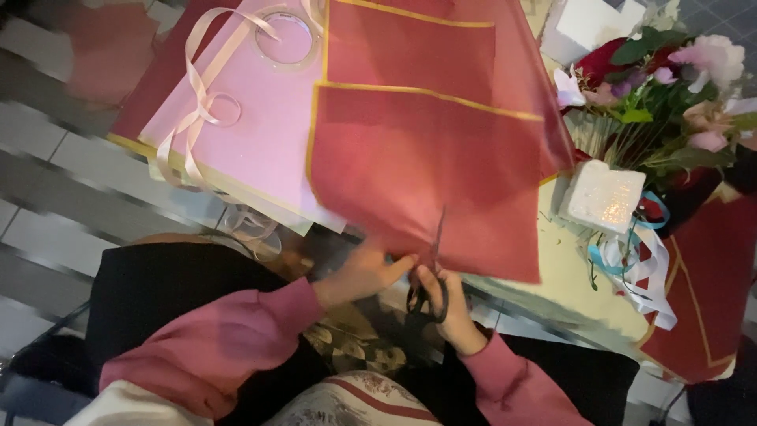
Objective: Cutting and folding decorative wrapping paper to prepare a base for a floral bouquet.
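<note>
Head | red wrapping paper [426, 158] overhangs cream table [564, 276] | grey tiled floor [47, 229]

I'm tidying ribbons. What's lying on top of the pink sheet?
A pale ribbon loops over the pink sheet, with a clear tape roll near its top. The red paper covers the sheet's right edge, so anything there is hidden.

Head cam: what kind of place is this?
Probably a florist's or gift-wrapping worktable. The right hand works scissors into dark red wrapping paper that the left hand steadies; pink sheets with loose ribbon lie beside it, and a flower bouquet sits at the right.
</note>
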